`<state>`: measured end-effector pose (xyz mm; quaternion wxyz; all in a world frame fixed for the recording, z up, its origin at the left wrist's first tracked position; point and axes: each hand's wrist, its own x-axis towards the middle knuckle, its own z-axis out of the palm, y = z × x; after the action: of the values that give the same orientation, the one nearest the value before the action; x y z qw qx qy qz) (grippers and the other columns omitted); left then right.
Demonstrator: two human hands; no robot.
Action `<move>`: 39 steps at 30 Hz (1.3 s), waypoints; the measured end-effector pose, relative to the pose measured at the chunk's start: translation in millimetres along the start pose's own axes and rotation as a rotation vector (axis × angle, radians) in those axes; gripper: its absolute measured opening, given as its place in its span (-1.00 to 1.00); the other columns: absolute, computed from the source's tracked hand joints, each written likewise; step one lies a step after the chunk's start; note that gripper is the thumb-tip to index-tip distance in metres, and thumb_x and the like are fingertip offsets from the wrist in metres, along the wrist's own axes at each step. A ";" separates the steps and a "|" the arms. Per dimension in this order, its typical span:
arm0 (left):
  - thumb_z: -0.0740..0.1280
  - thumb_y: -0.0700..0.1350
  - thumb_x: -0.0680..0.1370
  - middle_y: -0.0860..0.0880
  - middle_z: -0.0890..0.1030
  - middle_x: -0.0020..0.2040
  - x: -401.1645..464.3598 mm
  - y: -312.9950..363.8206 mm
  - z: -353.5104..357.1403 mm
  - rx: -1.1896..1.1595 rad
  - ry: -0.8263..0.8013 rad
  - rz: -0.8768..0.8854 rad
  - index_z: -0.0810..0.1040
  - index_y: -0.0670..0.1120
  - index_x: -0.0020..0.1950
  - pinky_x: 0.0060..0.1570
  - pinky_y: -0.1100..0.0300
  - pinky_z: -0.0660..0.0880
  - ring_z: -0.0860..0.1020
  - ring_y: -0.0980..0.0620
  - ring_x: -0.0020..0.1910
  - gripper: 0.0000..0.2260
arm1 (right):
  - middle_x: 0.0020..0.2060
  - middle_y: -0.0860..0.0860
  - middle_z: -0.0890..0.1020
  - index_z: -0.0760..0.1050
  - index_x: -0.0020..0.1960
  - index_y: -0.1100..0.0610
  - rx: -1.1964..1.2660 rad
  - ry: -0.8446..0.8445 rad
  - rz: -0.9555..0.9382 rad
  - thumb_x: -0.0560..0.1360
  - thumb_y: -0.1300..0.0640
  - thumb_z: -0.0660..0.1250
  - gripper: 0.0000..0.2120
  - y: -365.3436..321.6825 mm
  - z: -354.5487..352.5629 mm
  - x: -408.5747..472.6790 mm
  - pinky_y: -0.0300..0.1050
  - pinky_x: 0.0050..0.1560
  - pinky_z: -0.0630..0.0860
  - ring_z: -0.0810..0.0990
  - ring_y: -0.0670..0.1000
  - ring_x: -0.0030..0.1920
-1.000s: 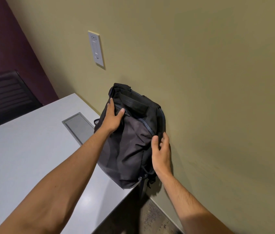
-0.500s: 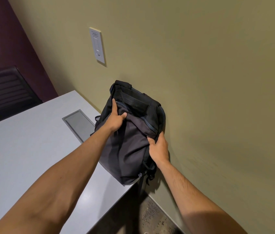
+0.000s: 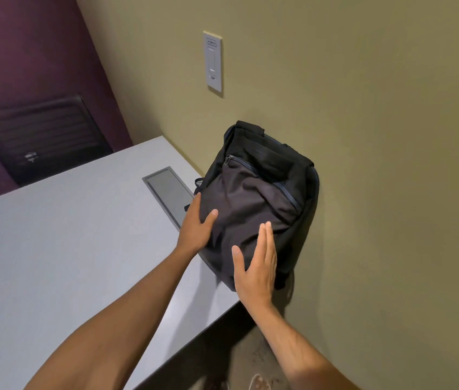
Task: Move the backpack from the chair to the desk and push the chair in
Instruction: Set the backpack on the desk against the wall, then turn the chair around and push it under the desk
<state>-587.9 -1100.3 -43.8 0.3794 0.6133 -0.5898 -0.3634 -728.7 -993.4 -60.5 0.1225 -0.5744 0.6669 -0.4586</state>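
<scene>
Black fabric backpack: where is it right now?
In the head view, the black fabric backpack sits on the grey desk's right end, against the olive wall, right of the recessed grey panel.

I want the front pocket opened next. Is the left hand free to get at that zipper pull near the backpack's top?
Probably yes. The left hand rests on the backpack side, and nothing covers the zipper pull above it.

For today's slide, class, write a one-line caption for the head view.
Both hands, left hand and right hand, settle the black backpack on the grey desk against the wall.
</scene>
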 end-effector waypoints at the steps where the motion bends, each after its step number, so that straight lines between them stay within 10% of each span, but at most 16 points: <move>1: 0.25 0.21 0.58 0.06 0.28 0.56 -9.4 -7.9 -5.4 0.012 0.019 0.011 0.15 0.15 0.55 0.40 0.16 0.33 0.31 0.14 0.45 -0.42 | 0.61 0.02 0.13 0.01 0.61 0.06 0.003 -0.067 -0.009 0.60 -0.28 0.07 -0.29 -1.4 6.2 -3.6 -0.15 0.53 0.07 0.02 -0.11 0.58; 3: 0.26 0.21 0.57 0.05 0.27 0.57 -26.4 -22.7 -14.4 0.055 0.062 0.002 0.15 0.14 0.55 0.33 0.34 0.23 0.28 0.22 0.40 -0.41 | 0.60 -0.02 0.13 0.02 0.61 0.04 -0.015 -0.180 -0.017 0.59 -0.33 0.00 -0.28 -2.8 18.4 -7.4 -0.11 0.55 0.06 -0.04 -0.18 0.56; 9: 0.23 0.20 0.59 -0.01 0.08 0.63 -57.1 -57.5 -44.3 0.222 0.151 -0.126 0.04 0.00 0.61 0.56 -0.06 0.07 0.01 -0.02 0.61 -0.32 | 0.62 -0.03 0.07 -0.02 0.62 0.04 -0.140 -0.394 -0.090 0.57 -0.36 -0.08 -0.25 -12.7 50.5 -3.3 -0.10 0.55 -0.11 -0.15 -0.16 0.55; 17: 0.15 0.19 0.63 -0.02 0.04 0.64 -98.4 -90.0 -91.3 0.351 0.262 -0.277 0.10 -0.04 0.60 0.56 -0.05 -0.12 -0.08 0.00 0.62 -0.38 | 0.62 0.05 0.08 -0.01 0.61 0.10 -0.170 -0.666 -0.269 0.61 -0.29 -0.03 -0.29 -44.3 88.5 4.5 -0.02 0.56 -0.10 -0.04 0.03 0.61; 39: 0.12 0.23 0.62 -0.03 0.01 0.64 -361.8 -84.2 -115.6 0.400 0.927 -0.899 0.06 -0.06 0.61 0.57 -0.05 -0.17 -0.11 0.00 0.62 -0.35 | 0.60 0.06 0.16 0.13 0.58 0.08 0.017 -1.239 -0.964 0.58 -0.34 -0.07 -0.28 -129.2 112.7 -134.9 0.00 0.55 -0.09 0.02 0.07 0.61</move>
<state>-461.5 -733.2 -67.9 0.2843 0.9500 -0.1095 -0.0688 -524.6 -917.6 -74.2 0.2642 -0.9506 0.1506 -0.0624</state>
